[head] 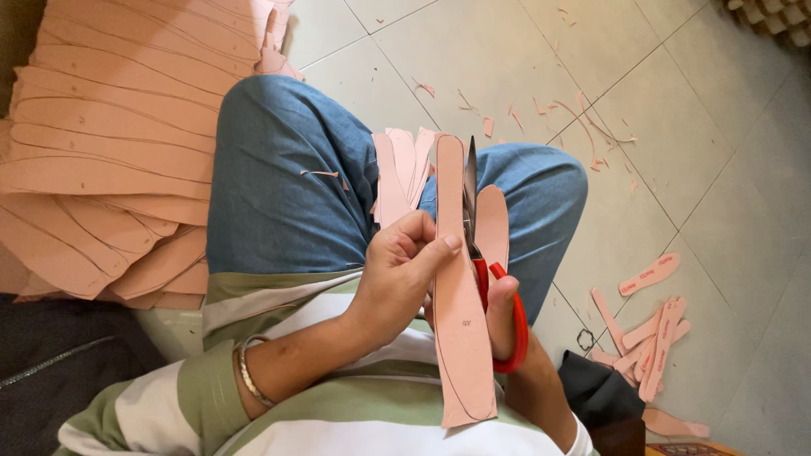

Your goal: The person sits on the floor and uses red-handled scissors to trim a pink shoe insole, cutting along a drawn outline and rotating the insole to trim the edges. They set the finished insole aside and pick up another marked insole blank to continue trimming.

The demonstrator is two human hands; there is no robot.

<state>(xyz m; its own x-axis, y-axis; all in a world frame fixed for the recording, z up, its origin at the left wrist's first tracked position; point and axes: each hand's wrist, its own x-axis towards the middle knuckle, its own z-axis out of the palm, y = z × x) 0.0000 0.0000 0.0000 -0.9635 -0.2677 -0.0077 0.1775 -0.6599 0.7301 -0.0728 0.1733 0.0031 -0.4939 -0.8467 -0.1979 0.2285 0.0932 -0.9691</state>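
My left hand point(404, 270) pinches the pink insole blank point(460, 304), right hand point(505, 317) closed in red scissors point(490, 287), cut partway; uncut sheets point(101, 152) stacked left on floor.

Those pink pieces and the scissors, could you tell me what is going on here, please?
A seated person holds a long pink sole-shaped piece in the left hand and cuts along it with red-handled scissors in the right hand. A stack of uncut pink sheets lies beside them; cut pieces and scraps lie on the tiled floor.
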